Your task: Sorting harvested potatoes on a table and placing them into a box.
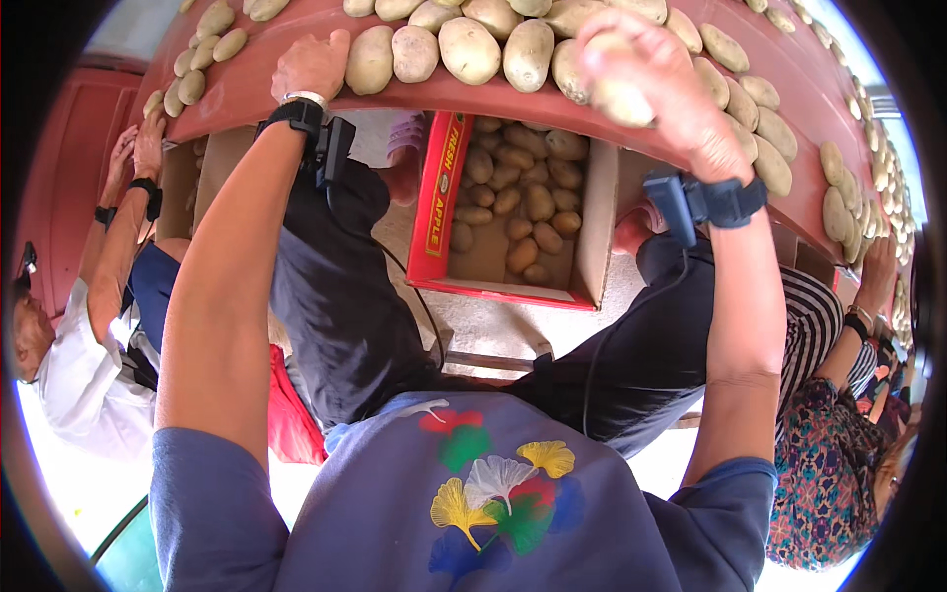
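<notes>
My left hand [311, 67] rests at the near edge of the red table [237, 99], fingers curled in, with no potato showing in it. Just right of it, a row of pale potatoes [470, 51] lies along the edge. My right hand [666, 84] is blurred by motion and closed around a potato [619, 94], held over the table's edge at the right end of that row. Below the edge, between my legs, an open red cardboard box [434, 212] holds several loose potatoes [539, 202]; part of its bottom shows.
More potatoes [202, 49] lie in groups at the table's left, and others [774, 128] spread along its right. A co-worker's hands [148, 146] touch the edge at left; another's hand [878, 266] is at right. Cables [424, 316] run from my wrist straps.
</notes>
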A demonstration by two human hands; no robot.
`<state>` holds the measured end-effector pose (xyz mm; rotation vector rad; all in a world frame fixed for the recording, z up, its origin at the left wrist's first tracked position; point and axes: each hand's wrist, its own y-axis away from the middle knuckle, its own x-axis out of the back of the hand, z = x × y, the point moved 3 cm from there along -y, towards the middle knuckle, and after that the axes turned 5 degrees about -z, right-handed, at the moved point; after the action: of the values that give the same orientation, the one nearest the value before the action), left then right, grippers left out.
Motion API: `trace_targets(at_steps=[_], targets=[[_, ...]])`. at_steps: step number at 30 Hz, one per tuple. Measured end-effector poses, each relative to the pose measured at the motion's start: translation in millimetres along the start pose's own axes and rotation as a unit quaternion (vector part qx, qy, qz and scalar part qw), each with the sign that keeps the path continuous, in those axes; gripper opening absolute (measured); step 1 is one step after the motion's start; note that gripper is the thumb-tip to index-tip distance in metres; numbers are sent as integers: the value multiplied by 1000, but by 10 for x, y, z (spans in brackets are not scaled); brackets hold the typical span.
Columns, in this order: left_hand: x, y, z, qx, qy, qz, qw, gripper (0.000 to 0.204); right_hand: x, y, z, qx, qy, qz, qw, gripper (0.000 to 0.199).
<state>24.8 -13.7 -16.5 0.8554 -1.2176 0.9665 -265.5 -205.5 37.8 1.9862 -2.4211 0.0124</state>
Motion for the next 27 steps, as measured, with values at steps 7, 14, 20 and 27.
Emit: trace_targets(at_steps=[7,14,20,27], targets=[[14,24,16,1,1,10,1000,58,-519,218,563,-89,179,-232,952,19],[26,39,10,-10,4,-2,1000,58,-253,259,435,-225,68,-233,944,21],[18,42,-23,-17,8,16,1000,57,472,217,67,7,-83,-93,992,17],[44,88,3,8,21,5,1000,54,1133,17,91,145,-354,110,918,17]])
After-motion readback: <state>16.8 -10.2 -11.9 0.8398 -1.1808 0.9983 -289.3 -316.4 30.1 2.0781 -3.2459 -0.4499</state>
